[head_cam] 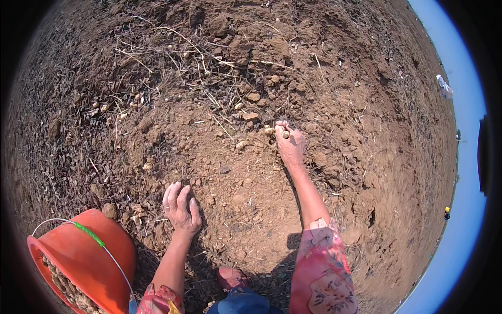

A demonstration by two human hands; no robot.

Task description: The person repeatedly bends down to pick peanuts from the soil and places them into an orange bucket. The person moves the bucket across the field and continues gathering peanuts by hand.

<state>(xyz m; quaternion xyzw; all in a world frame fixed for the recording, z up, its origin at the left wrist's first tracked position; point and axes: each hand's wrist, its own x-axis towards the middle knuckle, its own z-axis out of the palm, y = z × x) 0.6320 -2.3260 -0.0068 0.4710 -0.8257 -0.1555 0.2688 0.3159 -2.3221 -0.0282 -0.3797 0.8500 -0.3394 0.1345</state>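
My right hand (289, 142) reaches out over the dry soil, its fingers closed around a peanut in its shell (286, 134). Just left of its fingertips another unshelled peanut (269, 130) lies on the ground. My left hand (182, 210) rests low over the soil, fingers apart and with nothing seen in it. Left of that hand an orange plastic bucket (90, 251) leans towards the left, its wire handle bearing a green grip. Many unshelled peanuts (68, 288) are inside. More peanuts lie scattered, one (240, 145) between the hands and one (239, 106) farther out.
Dry stalks (219, 59) and soil clods (253, 96) cover the ground ahead. A reddish shoe (232, 278) shows at the bottom. Far off at the right are a white bag-like object (444, 87) and a small yellow and dark shape (447, 213), too small to name.
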